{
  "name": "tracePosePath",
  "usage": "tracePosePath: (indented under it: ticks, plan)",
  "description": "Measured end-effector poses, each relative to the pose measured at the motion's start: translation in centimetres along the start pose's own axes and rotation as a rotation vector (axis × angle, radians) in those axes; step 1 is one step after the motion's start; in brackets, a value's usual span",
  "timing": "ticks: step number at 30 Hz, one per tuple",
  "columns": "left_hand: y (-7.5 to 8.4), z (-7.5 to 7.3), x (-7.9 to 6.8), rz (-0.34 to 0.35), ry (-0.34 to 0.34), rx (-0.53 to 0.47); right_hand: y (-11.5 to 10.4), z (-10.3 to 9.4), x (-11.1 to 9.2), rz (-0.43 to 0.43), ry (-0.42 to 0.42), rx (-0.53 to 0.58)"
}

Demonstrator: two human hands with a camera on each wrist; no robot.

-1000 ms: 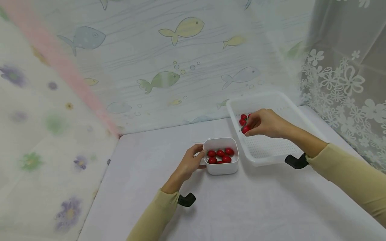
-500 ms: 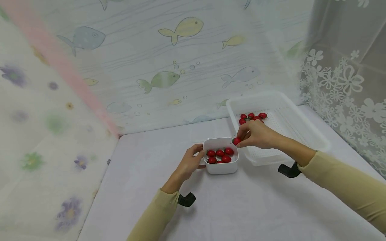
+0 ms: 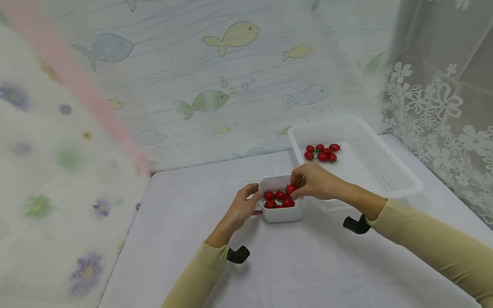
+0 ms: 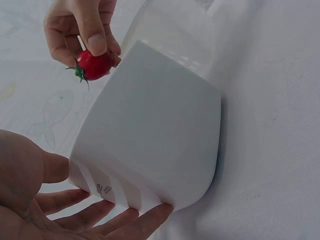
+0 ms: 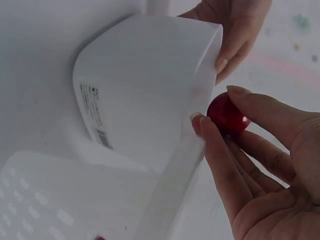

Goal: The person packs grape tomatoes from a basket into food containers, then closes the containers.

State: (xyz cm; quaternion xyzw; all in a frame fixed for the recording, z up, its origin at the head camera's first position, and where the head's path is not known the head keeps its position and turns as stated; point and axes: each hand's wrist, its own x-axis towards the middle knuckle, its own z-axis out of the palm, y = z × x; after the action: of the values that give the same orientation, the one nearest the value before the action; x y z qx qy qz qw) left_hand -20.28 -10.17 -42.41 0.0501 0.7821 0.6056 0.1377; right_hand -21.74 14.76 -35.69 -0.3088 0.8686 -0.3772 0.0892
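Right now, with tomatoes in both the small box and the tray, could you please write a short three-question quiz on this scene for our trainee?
1. Multiple choice: which hand pinches a red tomato by itself? (a) left, (b) right, (c) neither.
2. True or false: the left hand holds the small white box.
3. Fill the gap: in the head view, the perforated tray lies to the ___ of the small white box.

Key: 1: (b), the right hand; 2: true; 3: right.
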Motion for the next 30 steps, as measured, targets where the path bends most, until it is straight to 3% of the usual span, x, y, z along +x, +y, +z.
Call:
tracePosePath:
  ticks: [11, 21, 30]
  plan:
    - [0.0, -0.2, 0.0, 0.005, -0.012, -0.033, -0.2, 4.0, 1.7, 0.024, 0.055, -0.084]
    - [1.9, -0.1, -1.3, -0.010, -0.054, -0.067, -0.3, 6.8, 3.5, 0.095, 0.114, -0.184]
    - [0.0, -0.1, -0.1, 0.011, -0.006, -0.032, 0.2, 7.4, 4.5, 0.118, 0.140, -0.286]
